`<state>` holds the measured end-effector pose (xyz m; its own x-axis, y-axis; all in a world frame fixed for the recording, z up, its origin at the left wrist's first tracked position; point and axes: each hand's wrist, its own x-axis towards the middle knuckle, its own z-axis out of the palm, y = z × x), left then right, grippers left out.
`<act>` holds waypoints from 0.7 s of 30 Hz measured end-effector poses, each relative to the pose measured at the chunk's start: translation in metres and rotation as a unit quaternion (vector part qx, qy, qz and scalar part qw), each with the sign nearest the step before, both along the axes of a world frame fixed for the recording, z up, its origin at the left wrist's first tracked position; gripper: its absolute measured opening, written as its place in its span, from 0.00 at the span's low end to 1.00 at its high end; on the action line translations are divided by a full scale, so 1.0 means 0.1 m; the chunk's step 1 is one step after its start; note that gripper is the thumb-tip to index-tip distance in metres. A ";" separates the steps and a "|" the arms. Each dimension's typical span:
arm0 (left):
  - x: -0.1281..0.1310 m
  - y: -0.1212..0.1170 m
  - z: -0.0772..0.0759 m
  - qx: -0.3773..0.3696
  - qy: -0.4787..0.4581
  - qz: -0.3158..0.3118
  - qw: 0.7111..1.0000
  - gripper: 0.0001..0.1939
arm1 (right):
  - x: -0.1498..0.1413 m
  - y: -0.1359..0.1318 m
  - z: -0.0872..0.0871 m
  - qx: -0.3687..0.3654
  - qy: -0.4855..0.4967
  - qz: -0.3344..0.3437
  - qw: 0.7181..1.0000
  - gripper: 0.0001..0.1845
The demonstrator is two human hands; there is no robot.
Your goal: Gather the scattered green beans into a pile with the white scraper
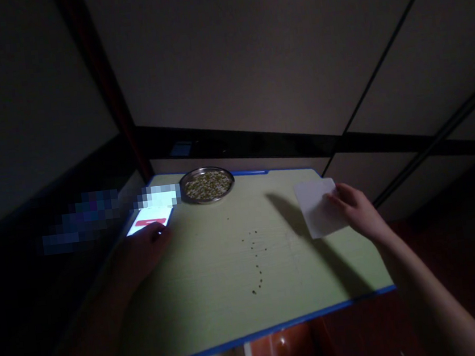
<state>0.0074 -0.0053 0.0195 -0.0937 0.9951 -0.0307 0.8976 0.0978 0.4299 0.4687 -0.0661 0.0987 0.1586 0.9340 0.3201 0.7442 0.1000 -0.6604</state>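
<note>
At the left side of the table, my left hand [149, 248] is closed at the near end of a smartphone [150, 217] with a brightly lit screen. Much of this hand is dark, and its lower fingers are hidden. My right hand [356, 208] pinches the right edge of a thin white card [318, 207], roughly square, thumb on its face. The card is raised over the tabletop and casts a long shadow. Small dark green beans or seeds [255, 256] lie scattered in a loose line between my hands.
A round metal tray [210, 199] at the back left holds many green and whitish bits. The pale green table [216, 294] has blue edging. Panelled walls [232, 58] stand behind it. Below the front edge is a shiny reddish-brown surface [283, 353].
</note>
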 end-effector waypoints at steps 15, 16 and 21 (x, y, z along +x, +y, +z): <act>-0.04 0.01 -0.07 0.023 0.027 -0.014 0.999 0.22 | -0.52 -0.32 -0.30 -0.041 -0.340 0.204 0.917 0.29; -0.03 0.00 -0.06 0.024 0.029 -0.014 0.999 0.22 | -0.53 -0.41 -0.30 -0.039 -0.345 0.210 0.914 0.29; 0.00 0.00 -0.02 0.012 0.029 -0.009 0.999 0.22 | -0.62 -0.80 -0.17 -0.065 -0.315 0.247 0.914 0.29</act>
